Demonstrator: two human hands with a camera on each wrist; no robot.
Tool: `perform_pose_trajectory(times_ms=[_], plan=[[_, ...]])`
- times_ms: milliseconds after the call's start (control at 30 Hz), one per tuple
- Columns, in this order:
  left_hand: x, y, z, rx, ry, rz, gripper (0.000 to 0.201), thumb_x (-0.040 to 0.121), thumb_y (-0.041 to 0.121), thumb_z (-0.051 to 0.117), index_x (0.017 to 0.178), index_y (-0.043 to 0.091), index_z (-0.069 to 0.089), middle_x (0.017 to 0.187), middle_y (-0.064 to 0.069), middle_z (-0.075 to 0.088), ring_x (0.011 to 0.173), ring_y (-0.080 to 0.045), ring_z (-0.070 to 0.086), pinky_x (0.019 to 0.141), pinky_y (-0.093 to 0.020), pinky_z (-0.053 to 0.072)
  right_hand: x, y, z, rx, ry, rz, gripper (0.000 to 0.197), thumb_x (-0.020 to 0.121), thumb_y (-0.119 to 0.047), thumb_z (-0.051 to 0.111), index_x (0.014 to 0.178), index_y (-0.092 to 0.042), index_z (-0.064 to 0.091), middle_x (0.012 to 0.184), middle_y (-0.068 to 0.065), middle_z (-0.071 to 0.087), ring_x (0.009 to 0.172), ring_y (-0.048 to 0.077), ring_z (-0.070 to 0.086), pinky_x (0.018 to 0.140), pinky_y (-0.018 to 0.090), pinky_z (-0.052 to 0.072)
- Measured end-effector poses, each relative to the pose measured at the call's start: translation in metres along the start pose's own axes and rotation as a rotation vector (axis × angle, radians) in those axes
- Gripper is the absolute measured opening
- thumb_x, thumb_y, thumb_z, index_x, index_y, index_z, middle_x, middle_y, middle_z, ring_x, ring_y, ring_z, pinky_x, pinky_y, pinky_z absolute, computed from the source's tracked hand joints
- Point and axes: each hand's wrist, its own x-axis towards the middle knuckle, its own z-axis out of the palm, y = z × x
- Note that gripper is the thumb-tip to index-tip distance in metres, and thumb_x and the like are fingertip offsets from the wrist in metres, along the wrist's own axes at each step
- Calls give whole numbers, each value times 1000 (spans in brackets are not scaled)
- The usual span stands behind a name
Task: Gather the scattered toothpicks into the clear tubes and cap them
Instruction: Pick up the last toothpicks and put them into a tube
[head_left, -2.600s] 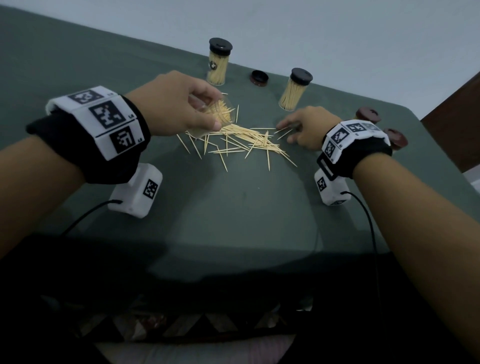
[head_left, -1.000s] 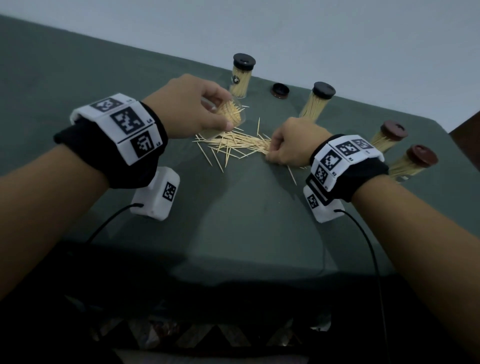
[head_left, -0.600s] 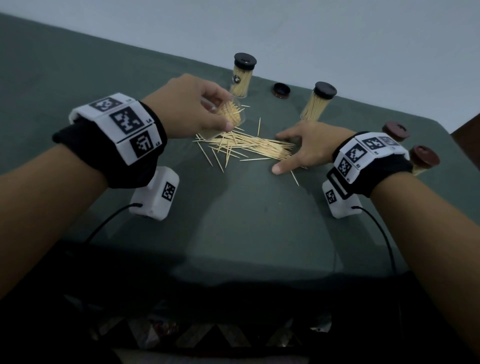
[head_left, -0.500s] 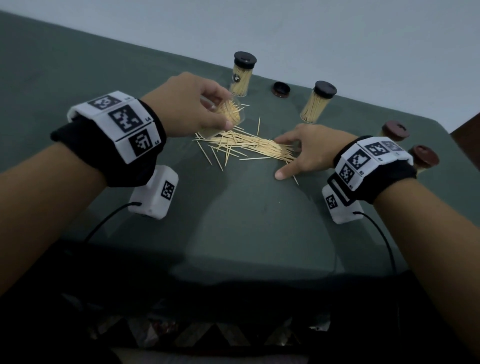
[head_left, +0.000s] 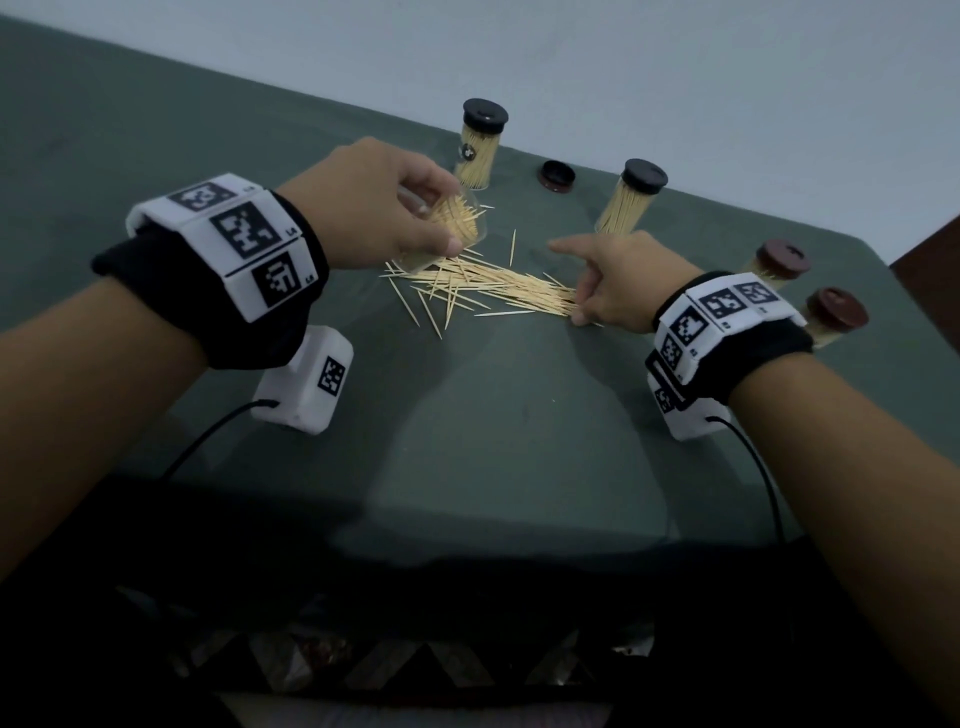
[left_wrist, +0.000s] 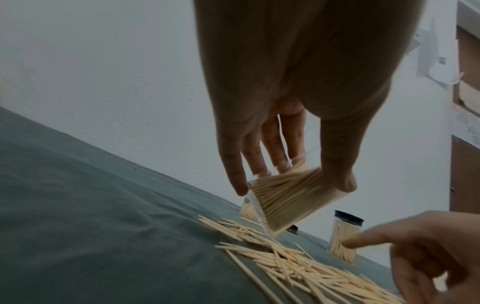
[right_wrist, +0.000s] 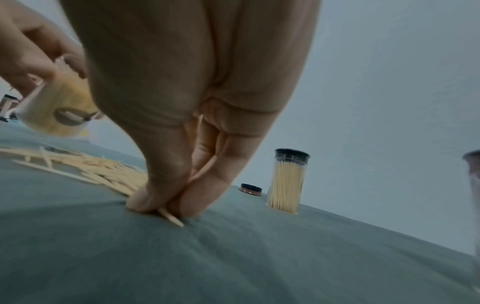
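Note:
A pile of loose toothpicks (head_left: 488, 288) lies on the green cloth in the middle of the table (head_left: 493, 441). My left hand (head_left: 374, 202) grips an uncapped clear tube (head_left: 447, 234) (left_wrist: 283, 201) partly filled with toothpicks, tilted just above the pile's left end. My right hand (head_left: 613, 280) is at the pile's right end, thumb and a finger pinching a toothpick (right_wrist: 171, 219) against the cloth, index finger pointing out. A loose dark cap (head_left: 557, 175) (right_wrist: 250, 189) lies at the back.
Two filled tubes with black caps (head_left: 480, 143) (head_left: 631, 205) stand at the back. Two more with brown caps (head_left: 779, 265) (head_left: 831, 317) stand at the right, behind my right wrist. A white wall runs behind the table.
My right hand, which lay flat and spread on the cloth half a second ago, has drawn its thumb and finger together on toothpicks at the pile's right end. The left hand and tube held still.

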Motion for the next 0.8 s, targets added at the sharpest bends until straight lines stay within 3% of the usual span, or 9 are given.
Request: perform_pose_trajectory(times_ms=[100,167,233,333,433,567,733,800], plan=[[0,-1,0,7,-11,-2,53,73,44,80,123,36,63,106,16,64,102,0,60,85,-22,43,7,-1,0,-33,28,-26,80,79,-24,79,147,-29,38,108,-3,65,99,15,58,90,28,43],[0,-2,0,10,-14,-3,53,73,45,80,123,36,63,108,15,65,103,-1,61,88,-23,44,5,-2,-2,-82,-18,-5,71,83,-27,75,146,-30,41,124,-1,61,109,19,56,96,32,42],[1,-2,0,19,-16,-4,54,73,45,79,124,36,62,110,14,65,104,-3,61,89,-24,44,-1,-4,-5,-110,-84,3,61,86,-28,71,141,-31,47,129,-5,59,117,20,55,99,33,42],[1,0,1,34,-13,-4,56,74,45,79,126,34,61,109,14,63,104,-3,60,88,-23,41,-10,-12,-8,-81,-138,-26,58,81,-38,75,134,-33,53,120,-8,60,115,20,55,99,35,43],[2,0,3,29,-10,-5,56,74,44,79,126,34,62,108,14,64,103,-2,61,87,-20,39,-9,-20,-3,-80,-112,-40,72,76,-50,77,140,-29,50,129,-3,60,119,22,54,99,34,43],[2,-1,4,29,-15,-4,55,74,43,80,126,33,62,110,14,66,103,0,61,85,-17,39,3,-26,4,-74,-38,-78,53,79,-47,74,126,-24,63,118,-1,65,108,20,58,83,27,39],[3,-3,3,28,-10,-3,55,73,45,80,124,34,63,108,15,66,102,1,61,87,-19,41,11,-29,6,-75,17,-101,39,85,-35,72,123,-29,67,108,-3,70,89,9,54,78,21,36],[4,-4,1,24,0,-7,54,73,45,80,124,34,63,106,17,65,101,2,61,87,-19,42,12,-29,5,-92,28,-114,31,88,-32,69,118,-29,70,103,-2,72,87,12,55,76,23,38]])
